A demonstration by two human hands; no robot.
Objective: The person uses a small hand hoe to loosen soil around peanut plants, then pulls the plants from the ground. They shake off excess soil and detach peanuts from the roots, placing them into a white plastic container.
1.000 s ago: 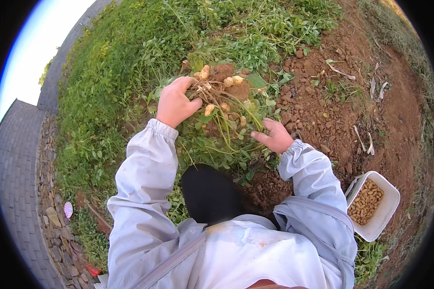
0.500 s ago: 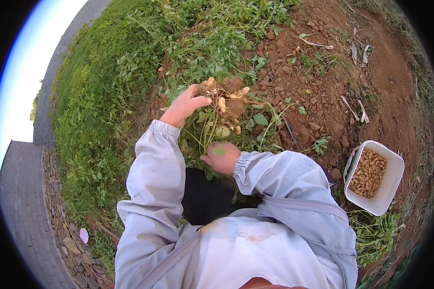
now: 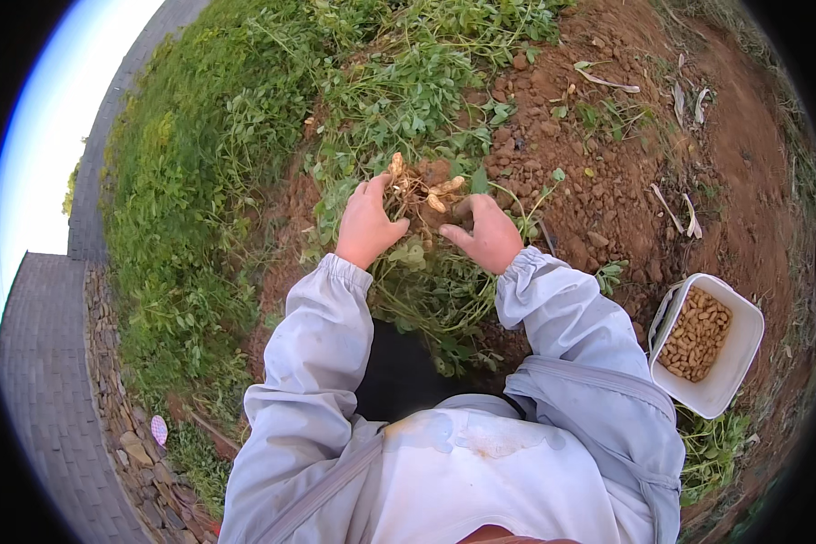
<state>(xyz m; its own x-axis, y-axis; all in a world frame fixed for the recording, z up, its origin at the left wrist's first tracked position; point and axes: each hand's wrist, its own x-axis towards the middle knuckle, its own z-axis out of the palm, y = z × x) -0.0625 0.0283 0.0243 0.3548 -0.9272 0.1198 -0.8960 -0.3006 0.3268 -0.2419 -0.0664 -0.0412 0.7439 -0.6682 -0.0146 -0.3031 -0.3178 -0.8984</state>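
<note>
A pulled-up peanut plant (image 3: 444,295) is in front of me, its roots turned up and its leafy stems trailing toward my legs. Tan peanut pods (image 3: 444,190) and clumps of brown soil hang among the roots. My left hand (image 3: 369,225) curls around the left side of this root cluster, fingers by a pod at the top; its hold is partly hidden. At the cluster's right side is my right hand (image 3: 491,238), thumb and fingers apart beside the pods, holding nothing that I can see.
To my right a white square bucket (image 3: 739,349) stands tilted on the soil, with many loose peanuts (image 3: 695,334) inside. Green plants (image 3: 190,227) cover the ground at left and ahead. Reddish clods of soil (image 3: 553,154) lie ahead right. A stone edging (image 3: 136,449) runs along the far left.
My right hand has let go of the stems low on the plant and risen to the right side of the roots. The leafy stems have dropped and spread rightward.
</note>
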